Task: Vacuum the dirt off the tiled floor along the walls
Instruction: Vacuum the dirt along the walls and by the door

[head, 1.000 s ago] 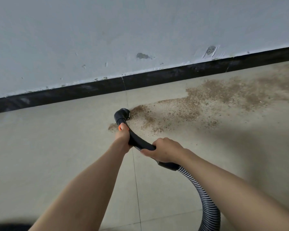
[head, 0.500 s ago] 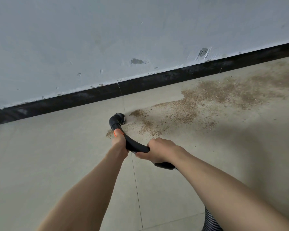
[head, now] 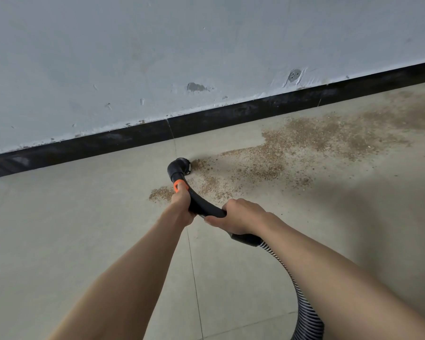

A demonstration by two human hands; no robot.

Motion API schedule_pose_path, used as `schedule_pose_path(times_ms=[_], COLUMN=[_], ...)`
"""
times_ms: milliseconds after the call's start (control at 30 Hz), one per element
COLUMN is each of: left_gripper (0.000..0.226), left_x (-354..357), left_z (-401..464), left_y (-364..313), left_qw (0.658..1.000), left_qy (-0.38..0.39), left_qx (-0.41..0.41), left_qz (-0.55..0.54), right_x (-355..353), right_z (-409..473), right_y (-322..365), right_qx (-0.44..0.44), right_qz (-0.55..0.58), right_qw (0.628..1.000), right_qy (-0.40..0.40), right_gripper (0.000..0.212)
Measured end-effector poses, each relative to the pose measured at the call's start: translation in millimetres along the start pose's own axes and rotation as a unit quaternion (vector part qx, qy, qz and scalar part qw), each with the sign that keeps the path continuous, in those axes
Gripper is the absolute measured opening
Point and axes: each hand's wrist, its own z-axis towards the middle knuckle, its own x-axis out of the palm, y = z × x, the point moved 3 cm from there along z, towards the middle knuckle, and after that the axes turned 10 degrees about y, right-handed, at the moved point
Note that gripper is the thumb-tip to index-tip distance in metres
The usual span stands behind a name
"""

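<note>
Matt tiled floor [head: 59,229] – ribbed plastic hose [head: 304,312]

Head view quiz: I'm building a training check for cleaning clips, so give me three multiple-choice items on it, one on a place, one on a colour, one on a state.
1. Where does most of the dirt lie, seen from the nozzle?
A. to its right
B. to its left
C. on the wall

2. What colour is the ring on the vacuum pipe?
A. green
B. orange
C. white

3. How is the pipe held?
A. left hand only
B. right hand only
C. both hands

Answers: 1 A, the brown spread runs rightward along the skirting; 2 B, the band below the nozzle is orange; 3 C, both hands grip the pipe.
</note>
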Motion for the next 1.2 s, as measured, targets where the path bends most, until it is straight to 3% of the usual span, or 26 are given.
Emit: schedule_pose_path(times_ms=[233,700,1033,1200], left_gripper=[0.038,0.043,0.029,0.027], left_x=[7.9,27.5,21.6,14.5], left_z=[3.5,0.5,-7.2,-13.1], left_y=[-0.4,-1.1,11.7,18.7], left_qw=[1.000,0.995,0.999,1.000], left_qy=[0.021,0.089,-0.015,-0.019], left_qx=[0.008,-0.013,0.016,0.008], left_qz=[0.014,0.039,0.029,0.017], right_x=[-1.9,-5.1,9.8,13.3], right_z=[0.8,-6.0,-15.5,-23.9], right_y=[-9.8,-30.7,-27.2,-27.9], right_qx=[-0.001,0.005,-0.012,-0.019], right_qz=[0.026,0.061,0.094,0.102], right_qw=[1.000,0.997,0.995,0.995], right_qy=[-0.012,-0.042,-0.015,-0.006], right_gripper=[0.054,0.057,0.055,0.056])
